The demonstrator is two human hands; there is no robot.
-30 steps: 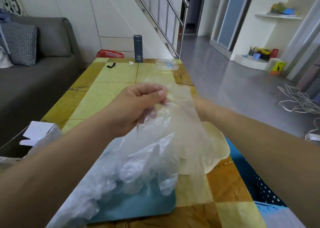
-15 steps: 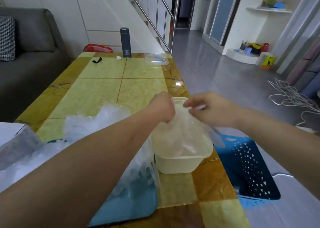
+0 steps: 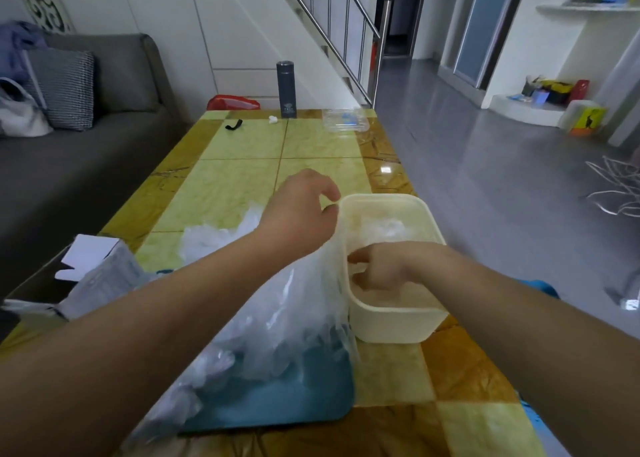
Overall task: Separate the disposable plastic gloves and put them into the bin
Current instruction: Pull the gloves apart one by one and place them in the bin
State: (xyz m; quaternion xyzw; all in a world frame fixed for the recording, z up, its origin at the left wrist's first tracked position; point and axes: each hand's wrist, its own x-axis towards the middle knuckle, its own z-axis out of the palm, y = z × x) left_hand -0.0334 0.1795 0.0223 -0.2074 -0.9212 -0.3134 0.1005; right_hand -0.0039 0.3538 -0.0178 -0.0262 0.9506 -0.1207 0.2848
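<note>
A cream plastic bin (image 3: 391, 323) stands on the tiled table near its right edge. Inside it lies a crumpled clear plastic glove (image 3: 384, 226). My right hand (image 3: 379, 269) is down in the bin, fingers curled onto clear plastic at the near end. Just outside the bin's left rim hovers my left hand (image 3: 301, 210), fingers loosely curled and nothing visible between thumb and forefinger. A heap of clear gloves (image 3: 273, 332) lies under my left forearm on a teal tray (image 3: 294, 401), with one sheet resting against the bin's left wall.
A white carton (image 3: 93, 262) sits at the table's left edge. At the far end stand a dark flask (image 3: 286, 89), a clear lidded box (image 3: 344, 120) and a black clip (image 3: 233, 124). A blue basket (image 3: 542, 286) is on the floor right of the table; a grey sofa (image 3: 69, 165) is left.
The glove held by both hands above the bin has gone down into it. My right hand dropped inside the bin, and my left hand pulled back to the left rim.
</note>
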